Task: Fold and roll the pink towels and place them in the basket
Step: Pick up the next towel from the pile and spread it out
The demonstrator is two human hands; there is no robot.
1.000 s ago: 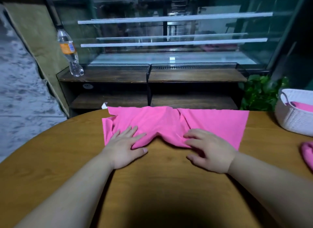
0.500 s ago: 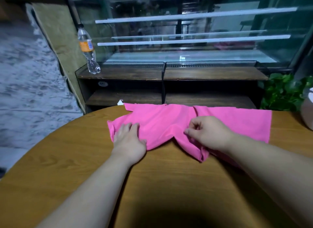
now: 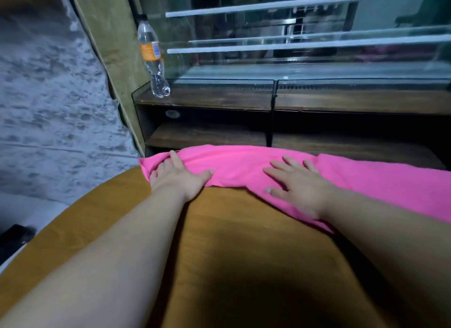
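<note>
half a second ago the right hand (image 3: 296,186) pinched the pink towel (image 3: 244,164). now both hands press it flat with fingers straight and spread, the left hand (image 3: 179,177) at its left end. the towel lies as a long band along the far edge of the table (image 3: 231,230), so i think rolling comes next. the basket is out of view.

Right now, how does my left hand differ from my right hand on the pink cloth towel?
The left hand rests at the left end of the pink cloth towel; the right hand lies near its middle. The left hand's fingers lie close together, the right hand's are spread. The left wrist is over the bare wooden table; the right wrist is over towel. Both lie palm down on the towel.
</note>
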